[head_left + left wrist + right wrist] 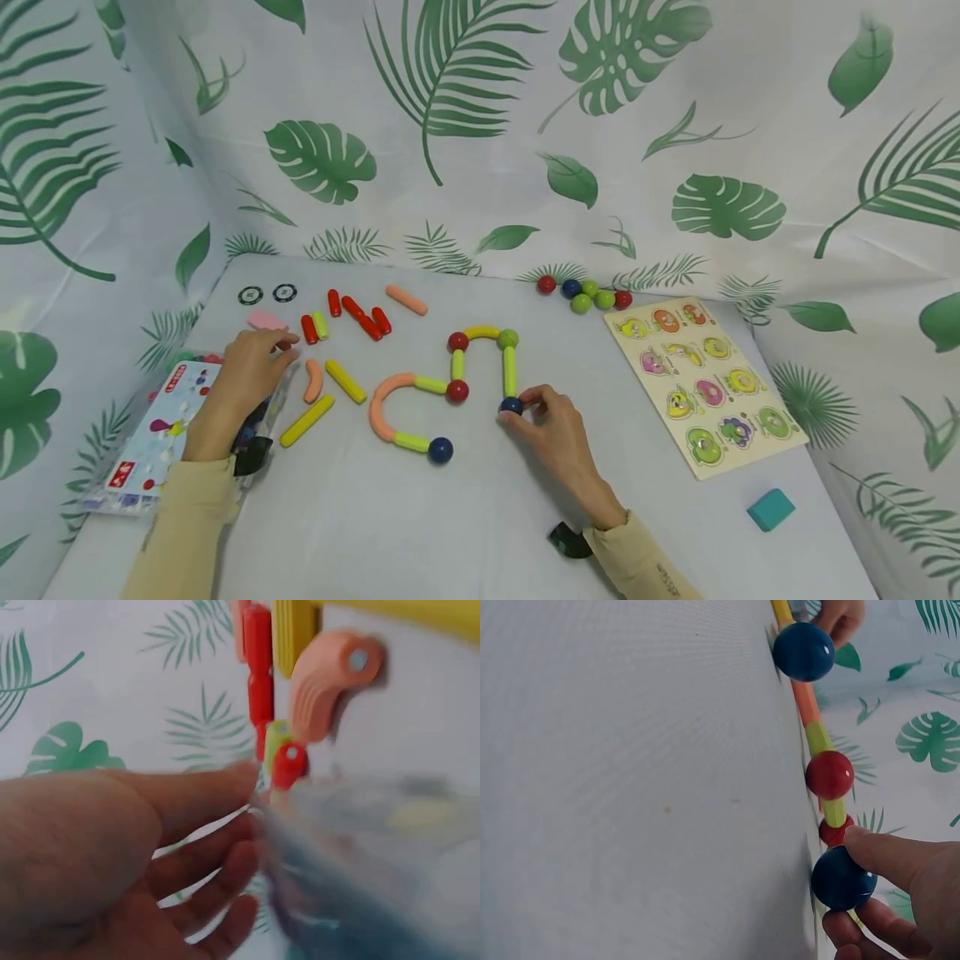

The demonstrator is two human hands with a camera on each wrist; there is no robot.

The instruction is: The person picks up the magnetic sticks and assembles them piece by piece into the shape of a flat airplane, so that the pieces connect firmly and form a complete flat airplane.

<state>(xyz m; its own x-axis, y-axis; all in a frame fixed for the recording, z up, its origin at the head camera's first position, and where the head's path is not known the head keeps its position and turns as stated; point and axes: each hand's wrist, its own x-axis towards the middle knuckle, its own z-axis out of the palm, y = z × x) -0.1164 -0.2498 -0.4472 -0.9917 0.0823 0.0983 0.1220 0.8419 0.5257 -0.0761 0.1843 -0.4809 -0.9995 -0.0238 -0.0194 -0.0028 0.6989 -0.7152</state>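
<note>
My right hand [558, 433] pinches a dark blue ball [512, 406] between thumb and fingers. The ball sits at the lower end of a light green stick [510, 371], part of a chain of sticks and balls on the table. A second blue ball [440, 450] ends the chain's other side, by a curved orange stick [382, 407]. Red balls [829, 775] join sticks between them. My left hand [251, 375] hovers over the edge of a clear plastic bag [352, 855], its fingers loosely bent, with nothing visible held. Close to its fingertips lies a short red stick [309, 329].
Loose yellow sticks [307, 421], red sticks [362, 317] and an orange stick [407, 300] lie left of the chain. Several spare balls [581, 303] sit at the back. A fruit puzzle board [705, 387] and a teal block [770, 509] are on the right.
</note>
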